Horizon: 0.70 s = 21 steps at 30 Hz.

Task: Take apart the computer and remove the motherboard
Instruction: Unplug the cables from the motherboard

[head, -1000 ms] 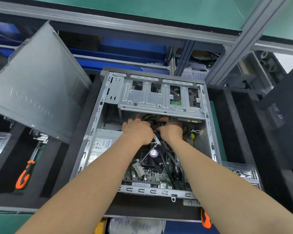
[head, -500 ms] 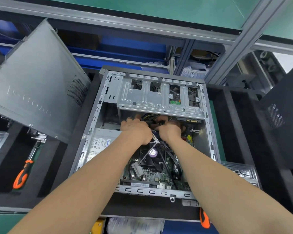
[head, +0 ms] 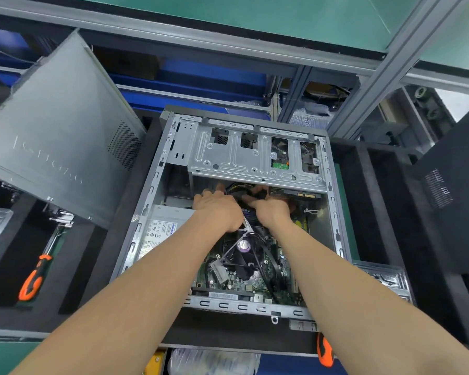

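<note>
Foam tray (head: 363, 212): drive cage (head: 255, 161) overhangs hands (fingertips hidden), side panel (head: 57, 139) left.

- The left hand (head: 218, 212) and right hand (head: 271, 211) are barely shifting, working the black cables (head: 251, 194) under the drive cage (head: 255, 161).
- Their fingers are tightening slightly.

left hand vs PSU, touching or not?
Cannot tell. In the head view the left hand overlaps the power supply's far corner, but from above any gap beneath the hand is hidden.
</note>
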Tool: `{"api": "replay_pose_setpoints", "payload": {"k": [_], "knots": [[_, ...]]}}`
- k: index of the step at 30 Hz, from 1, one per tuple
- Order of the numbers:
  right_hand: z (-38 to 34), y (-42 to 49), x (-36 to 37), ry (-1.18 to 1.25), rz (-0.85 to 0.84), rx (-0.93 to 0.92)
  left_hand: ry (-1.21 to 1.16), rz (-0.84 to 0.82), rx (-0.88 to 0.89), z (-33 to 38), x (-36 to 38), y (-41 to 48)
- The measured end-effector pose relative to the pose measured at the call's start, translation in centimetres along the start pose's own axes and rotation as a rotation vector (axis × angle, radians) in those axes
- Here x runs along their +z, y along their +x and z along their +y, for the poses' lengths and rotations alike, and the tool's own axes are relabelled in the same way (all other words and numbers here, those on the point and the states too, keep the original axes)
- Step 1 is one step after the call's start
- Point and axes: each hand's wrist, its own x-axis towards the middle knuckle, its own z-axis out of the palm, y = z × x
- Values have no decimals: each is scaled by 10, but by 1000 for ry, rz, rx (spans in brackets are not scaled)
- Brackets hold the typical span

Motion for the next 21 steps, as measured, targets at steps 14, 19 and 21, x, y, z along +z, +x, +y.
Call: {"api": "replay_pose_setpoints", "payload": {"k": [14,19,21], "knots": [[4,-21,-12,164,154,84,-170,239,99,-6,-1,-19],[10,-33,-18,215,61,15,-23,204,166,-11,-3,-25],[11,-39,-22,214,-1,-3,64,220,183,-12,-2,-27]]}}
